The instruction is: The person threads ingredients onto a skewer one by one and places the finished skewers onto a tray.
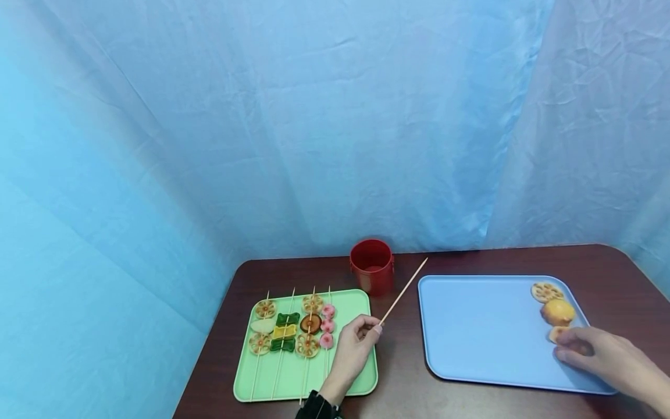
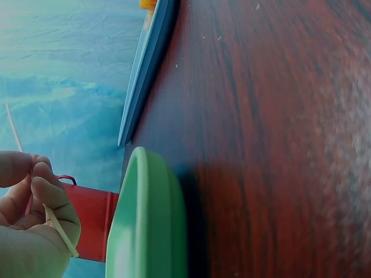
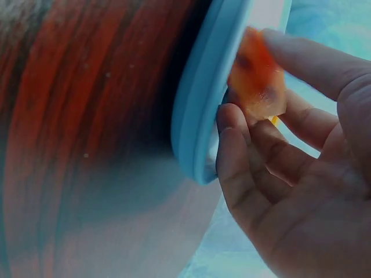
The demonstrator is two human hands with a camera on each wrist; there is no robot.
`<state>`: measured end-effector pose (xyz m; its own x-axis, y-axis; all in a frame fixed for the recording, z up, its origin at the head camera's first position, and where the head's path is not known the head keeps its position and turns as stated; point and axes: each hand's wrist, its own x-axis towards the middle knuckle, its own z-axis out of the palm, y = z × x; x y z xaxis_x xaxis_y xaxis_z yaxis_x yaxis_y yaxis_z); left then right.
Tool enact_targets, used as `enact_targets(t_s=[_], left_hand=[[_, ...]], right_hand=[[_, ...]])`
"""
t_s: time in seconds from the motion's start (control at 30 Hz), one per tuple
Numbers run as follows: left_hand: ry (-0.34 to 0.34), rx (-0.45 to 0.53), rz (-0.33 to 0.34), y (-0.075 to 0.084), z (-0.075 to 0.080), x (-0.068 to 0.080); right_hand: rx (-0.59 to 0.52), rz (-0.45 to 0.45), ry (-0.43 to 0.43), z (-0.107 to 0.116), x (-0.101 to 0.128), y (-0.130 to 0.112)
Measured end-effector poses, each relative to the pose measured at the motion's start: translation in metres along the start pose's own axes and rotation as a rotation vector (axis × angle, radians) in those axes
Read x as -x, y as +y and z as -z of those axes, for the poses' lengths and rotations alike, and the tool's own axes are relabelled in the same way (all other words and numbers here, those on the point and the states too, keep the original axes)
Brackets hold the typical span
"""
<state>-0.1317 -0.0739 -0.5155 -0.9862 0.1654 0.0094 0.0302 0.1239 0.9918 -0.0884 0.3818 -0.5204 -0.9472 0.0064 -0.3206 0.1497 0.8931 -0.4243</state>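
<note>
My left hand [image 1: 352,354] pinches a bare wooden skewer [image 1: 405,288] between thumb and fingertips, its point slanting up and away to the right. Part of that skewer shows in the left wrist view, below the curled fingers. Over the right end of the blue tray [image 1: 487,326], my right hand [image 1: 609,356] has thumb and fingers around an orange-brown food piece [image 3: 258,75]; its exact kind is unclear. Beyond that hand lie a lotus root slice [image 1: 546,292], a yellow-brown rounded piece [image 1: 558,312] and a pale slice [image 1: 558,334], partly covered by the fingers.
On the left, a green tray [image 1: 358,378] bears several filled skewers, with lotus slices, green and yellow pieces, a mushroom-like slice [image 1: 311,323] and pink pieces [image 1: 327,326]. A red bucket [image 1: 373,279] stands behind it. Blue cloth [image 1: 335,128] hangs beyond the dark table [image 1: 398,372].
</note>
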Motion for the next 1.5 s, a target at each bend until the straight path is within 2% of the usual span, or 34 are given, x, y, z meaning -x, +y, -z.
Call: enact_targets(t_s=[0.1,0.3,0.53,0.7,0.87,1.0,1.2,1.3,1.43,1.5], left_hand=[[-0.002,-0.006,0.004,-0.001,-0.001,0.000],[-0.006,-0.006,0.007,-0.001,-0.001,0.001],[-0.009,-0.006,0.008,0.000,-0.001,0.003],[-0.014,-0.009,0.016,-0.001,-0.001,0.004],[-0.030,-0.003,0.007,-0.003,-0.001,0.004],[-0.063,0.000,-0.004,-0.003,-0.001,0.005],[-0.093,-0.016,-0.007,-0.005,-0.002,0.006],[-0.098,-0.022,-0.001,-0.005,-0.003,0.006],[-0.111,-0.031,0.004,-0.005,-0.003,0.007],[-0.122,-0.041,0.000,-0.005,-0.003,0.008]], right_hand=[[0.000,0.001,-0.034,-0.003,-0.003,0.001],[-0.002,0.002,-0.026,-0.005,-0.003,0.001],[-0.043,0.080,0.112,0.005,-0.002,-0.012],[-0.087,0.102,0.195,0.015,-0.003,-0.029],[-0.210,0.102,0.203,0.019,-0.005,-0.049],[-0.367,0.115,0.183,0.019,-0.008,-0.065],[-0.557,0.130,0.214,0.015,-0.017,-0.088],[-0.574,0.120,0.244,0.013,-0.023,-0.097],[-0.603,0.101,0.232,0.009,-0.029,-0.107],[-0.701,0.099,0.192,0.007,-0.032,-0.111]])
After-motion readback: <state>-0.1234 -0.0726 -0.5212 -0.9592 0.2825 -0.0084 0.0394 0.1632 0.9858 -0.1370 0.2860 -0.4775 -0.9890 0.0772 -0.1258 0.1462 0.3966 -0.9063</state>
